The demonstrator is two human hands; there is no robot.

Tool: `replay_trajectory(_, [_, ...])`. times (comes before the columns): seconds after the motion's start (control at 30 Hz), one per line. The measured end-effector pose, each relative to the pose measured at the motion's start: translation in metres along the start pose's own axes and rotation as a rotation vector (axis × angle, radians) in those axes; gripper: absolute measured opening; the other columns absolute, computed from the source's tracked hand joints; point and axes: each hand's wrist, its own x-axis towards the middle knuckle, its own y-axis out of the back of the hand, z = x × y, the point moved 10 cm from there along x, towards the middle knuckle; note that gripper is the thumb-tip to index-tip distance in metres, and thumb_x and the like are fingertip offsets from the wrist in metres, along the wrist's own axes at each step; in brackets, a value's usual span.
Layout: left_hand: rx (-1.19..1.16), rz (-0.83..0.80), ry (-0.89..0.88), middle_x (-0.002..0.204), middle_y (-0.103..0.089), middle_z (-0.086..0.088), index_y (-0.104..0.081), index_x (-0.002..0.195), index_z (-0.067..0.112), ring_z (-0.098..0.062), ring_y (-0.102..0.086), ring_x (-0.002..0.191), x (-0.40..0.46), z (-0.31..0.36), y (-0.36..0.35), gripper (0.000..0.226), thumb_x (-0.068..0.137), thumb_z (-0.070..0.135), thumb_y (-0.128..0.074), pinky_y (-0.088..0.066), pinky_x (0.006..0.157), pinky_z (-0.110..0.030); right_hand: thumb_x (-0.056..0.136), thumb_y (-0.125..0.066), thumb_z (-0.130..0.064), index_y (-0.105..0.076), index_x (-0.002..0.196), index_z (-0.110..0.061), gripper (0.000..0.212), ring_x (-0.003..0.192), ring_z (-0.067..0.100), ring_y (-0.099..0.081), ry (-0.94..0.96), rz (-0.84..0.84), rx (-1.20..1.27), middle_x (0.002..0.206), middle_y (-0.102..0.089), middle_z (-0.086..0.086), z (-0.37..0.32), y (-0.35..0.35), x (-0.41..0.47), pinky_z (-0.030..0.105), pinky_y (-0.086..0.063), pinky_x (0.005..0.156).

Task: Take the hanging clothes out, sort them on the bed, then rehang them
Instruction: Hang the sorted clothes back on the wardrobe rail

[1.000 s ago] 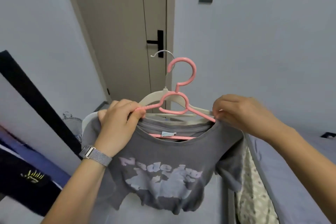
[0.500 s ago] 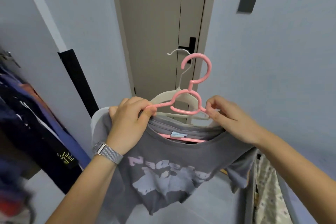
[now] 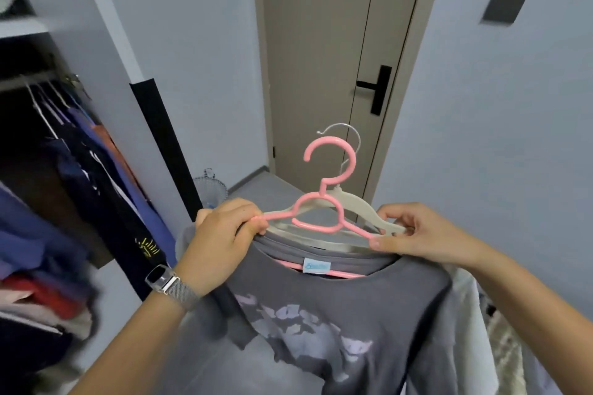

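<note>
Hanging on a pink hanger (image 3: 324, 202), the grey printed T-shirt (image 3: 337, 314) is held up mid-air in front of the door (image 3: 321, 58). A white hanger (image 3: 359, 205) with a metal hook sits just behind the pink one. Left hand (image 3: 221, 240) has its fingers curled round the left shoulder ends of the hangers and the shirt. Right hand (image 3: 417, 234) pinches the right ends between thumb and fingers. Watch (image 3: 170, 282) on left wrist. Open wardrobe (image 3: 48, 170) to the left, with dark clothes hanging on its rail.
</note>
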Motion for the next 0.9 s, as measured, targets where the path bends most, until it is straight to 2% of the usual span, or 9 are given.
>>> replay_trajectory(0.13, [0.059, 0.072, 0.061, 0.085, -0.058, 0.015, -0.052, 0.071, 0.033, -0.003, -0.053, 0.083, -0.014, -0.008, 0.014, 0.027, 0.086, 0.047, -0.034, -0.039, 0.081, -0.045, 0.060, -0.082, -0.053, -0.060, 0.073, -0.010, 0.050, 0.062, 0.010, -0.043, 0.006, 0.019, -0.065, 0.065, -0.051, -0.001, 0.006, -0.010, 0.021, 0.026, -0.032, 0.059])
replay_trajectory(0.23, [0.151, 0.130, 0.134, 0.078, -0.056, 0.017, -0.050, 0.064, 0.035, -0.002, -0.051, 0.083, -0.031, -0.018, 0.028, 0.030, 0.086, 0.045, -0.032, -0.035, 0.080, -0.042, 0.066, -0.076, -0.051, -0.054, 0.072, -0.010, 0.047, 0.059, 0.008, -0.039, 0.080, 0.002, -0.157, 0.063, -0.047, 0.007, 0.000, -0.032, 0.038, 0.029, -0.032, 0.059])
replay_trajectory(0.4, [0.267, 0.208, 0.240, 0.077, -0.058, 0.015, -0.056, 0.067, 0.031, -0.003, -0.049, 0.081, -0.072, -0.041, 0.063, 0.033, 0.084, 0.046, -0.032, -0.034, 0.078, -0.040, 0.087, -0.066, -0.027, -0.057, 0.076, -0.023, 0.014, 0.057, -0.002, -0.042, 0.164, -0.291, -0.176, 0.064, -0.049, -0.018, -0.027, -0.102, 0.050, 0.012, -0.031, 0.057])
replay_trajectory(0.47, [0.298, 0.258, 0.253, 0.081, -0.056, 0.015, -0.056, 0.070, 0.030, -0.008, -0.049, 0.083, -0.089, -0.047, 0.078, 0.030, 0.085, 0.043, -0.034, -0.033, 0.078, -0.037, 0.086, -0.065, -0.024, -0.057, 0.076, -0.015, 0.016, 0.064, 0.002, -0.042, 0.121, -0.392, -0.036, 0.069, -0.047, -0.014, -0.034, -0.130, 0.053, 0.018, -0.033, 0.060])
replay_trajectory(0.57, [0.395, 0.458, 0.322, 0.099, -0.054, 0.006, -0.060, 0.084, 0.022, -0.017, -0.046, 0.096, -0.114, -0.054, 0.108, 0.029, 0.088, 0.040, -0.037, -0.026, 0.086, -0.026, 0.087, -0.063, -0.002, -0.050, 0.059, -0.025, 0.039, 0.055, 0.001, -0.033, 0.066, -0.430, 0.134, 0.058, -0.038, -0.017, -0.049, -0.166, 0.064, 0.014, -0.028, 0.055])
replay_trajectory(0.63, [0.401, 0.631, 0.398, 0.111, -0.049, -0.005, -0.059, 0.096, 0.015, -0.019, -0.042, 0.106, -0.134, -0.062, 0.128, 0.027, 0.088, 0.037, -0.045, -0.028, 0.097, -0.026, 0.085, -0.061, 0.004, -0.056, 0.060, -0.025, 0.039, 0.054, 0.001, -0.036, 0.028, -0.426, 0.195, 0.058, -0.042, -0.015, -0.059, -0.191, 0.072, 0.014, -0.030, 0.055])
replay_trajectory(0.7, [0.341, 0.735, 0.427, 0.113, -0.048, -0.009, -0.056, 0.102, 0.010, -0.017, -0.043, 0.108, -0.150, -0.072, 0.139, 0.028, 0.086, 0.033, -0.052, -0.033, 0.103, -0.029, 0.080, -0.065, 0.000, -0.057, 0.068, -0.014, 0.020, 0.055, 0.005, -0.038, -0.025, -0.408, 0.254, 0.059, -0.045, -0.008, -0.064, -0.214, 0.082, 0.014, -0.029, 0.053])
replay_trajectory(0.77, [0.203, 0.732, 0.437, 0.108, -0.046, -0.003, -0.054, 0.100, 0.013, -0.005, -0.042, 0.101, -0.161, -0.086, 0.140, 0.023, 0.085, 0.029, -0.053, -0.030, 0.098, -0.013, 0.072, -0.064, -0.006, -0.056, 0.069, -0.011, 0.010, 0.054, 0.008, -0.037, -0.097, -0.384, 0.313, 0.059, -0.043, -0.003, -0.065, -0.238, 0.095, 0.017, -0.028, 0.050])
replay_trajectory(0.9, [-0.230, 0.467, 0.544, 0.102, -0.049, -0.001, -0.056, 0.095, 0.017, -0.001, -0.054, 0.089, -0.173, -0.126, 0.114, 0.004, 0.091, 0.018, -0.055, -0.038, 0.078, -0.006, 0.066, -0.057, 0.002, -0.056, 0.059, -0.014, 0.018, 0.056, 0.014, -0.038, -0.202, -0.323, 0.403, 0.062, -0.042, 0.005, -0.074, -0.289, 0.120, 0.021, -0.030, 0.049])
